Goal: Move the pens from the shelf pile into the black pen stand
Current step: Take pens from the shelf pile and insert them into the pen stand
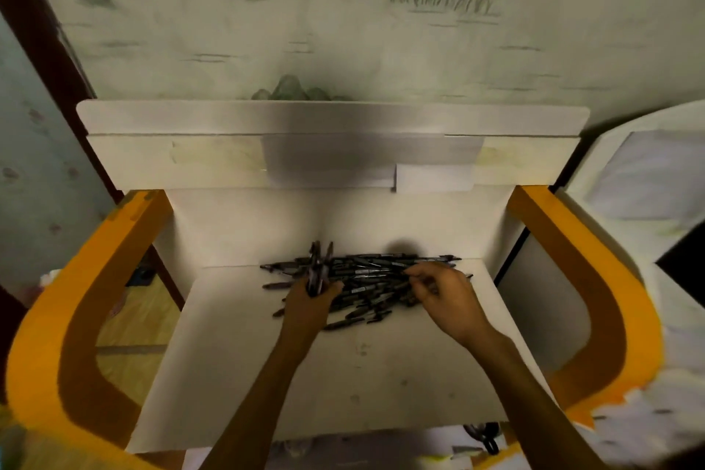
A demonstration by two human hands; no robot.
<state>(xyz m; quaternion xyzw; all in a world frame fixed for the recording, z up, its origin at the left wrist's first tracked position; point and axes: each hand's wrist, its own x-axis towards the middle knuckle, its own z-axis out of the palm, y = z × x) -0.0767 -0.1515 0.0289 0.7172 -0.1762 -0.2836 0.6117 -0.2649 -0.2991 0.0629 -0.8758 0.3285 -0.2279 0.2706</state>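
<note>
Under the right hand (444, 296), curled fingers (414, 273) pinch a pen in the pile (366, 284), long axes running nine to three; left hand (314, 296) grips an upright bundle (318, 265). Pen stand unseen.

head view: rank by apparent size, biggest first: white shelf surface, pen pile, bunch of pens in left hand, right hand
1. white shelf surface
2. pen pile
3. right hand and the bunch of pens in the left hand's grip: look alike in extent, and the hand hides part of the bunch, so unranked.
</note>
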